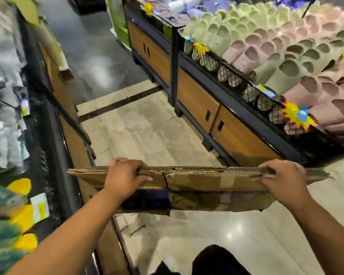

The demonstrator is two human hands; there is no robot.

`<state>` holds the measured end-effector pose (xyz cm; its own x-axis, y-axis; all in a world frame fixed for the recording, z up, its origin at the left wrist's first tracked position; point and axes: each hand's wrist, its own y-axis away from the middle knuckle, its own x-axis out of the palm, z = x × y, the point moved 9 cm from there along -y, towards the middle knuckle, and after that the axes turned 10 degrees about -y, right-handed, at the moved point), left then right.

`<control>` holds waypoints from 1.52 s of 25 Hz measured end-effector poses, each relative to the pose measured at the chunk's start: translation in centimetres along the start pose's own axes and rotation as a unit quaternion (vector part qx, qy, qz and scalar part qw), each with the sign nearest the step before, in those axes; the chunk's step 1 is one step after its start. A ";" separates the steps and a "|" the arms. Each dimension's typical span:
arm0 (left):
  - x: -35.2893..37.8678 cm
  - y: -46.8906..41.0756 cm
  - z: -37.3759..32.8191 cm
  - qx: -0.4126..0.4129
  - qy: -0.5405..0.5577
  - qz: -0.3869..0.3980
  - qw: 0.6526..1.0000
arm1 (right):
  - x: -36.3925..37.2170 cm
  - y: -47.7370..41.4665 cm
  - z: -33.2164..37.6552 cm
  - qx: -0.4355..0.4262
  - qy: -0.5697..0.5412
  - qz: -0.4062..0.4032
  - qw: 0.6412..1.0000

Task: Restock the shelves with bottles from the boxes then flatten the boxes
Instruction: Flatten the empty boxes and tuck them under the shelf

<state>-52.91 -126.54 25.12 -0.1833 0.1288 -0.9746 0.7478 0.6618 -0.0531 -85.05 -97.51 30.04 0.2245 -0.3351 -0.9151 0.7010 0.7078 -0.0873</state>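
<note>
Gripping the flattened box (pixel 197 181) top edge, both hands (pixel 125 175) over open aisle floor (pixel 147 132)

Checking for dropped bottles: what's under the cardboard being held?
Below the cardboard, gripped by the left hand and right hand, glossy floor shows, no bottles. Floor directly behind the sheet is hidden.

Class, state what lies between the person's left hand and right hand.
Head view: the flattened cardboard box spans from left hand to right hand; both grip its top edge.
</note>
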 end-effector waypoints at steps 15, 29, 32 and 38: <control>-5.3 -23.7 23.2 -0.272 -0.065 -0.084 0.956 | 18.8 -48.9 26.0 -0.233 -0.028 0.150 0.960; -4.0 -47.1 50.0 -0.408 -0.068 -0.023 0.910 | 35.1 -81.5 53.7 -0.331 0.006 0.203 0.922; -4.5 -52.0 54.9 -0.438 -0.073 -0.015 0.896 | 38.8 -87.7 59.0 -0.343 0.007 0.221 0.913; -4.0 -61.6 63.4 -0.518 -0.064 -0.022 0.852 | 49.2 -101.4 70.6 -0.411 0.023 0.273 0.870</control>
<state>-57.76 -214.61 18.44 -0.0752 0.0496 -0.9959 -0.2360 0.9695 0.0661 -97.34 -229.66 21.70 0.3313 0.2021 -0.9216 -0.2264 0.9653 0.1303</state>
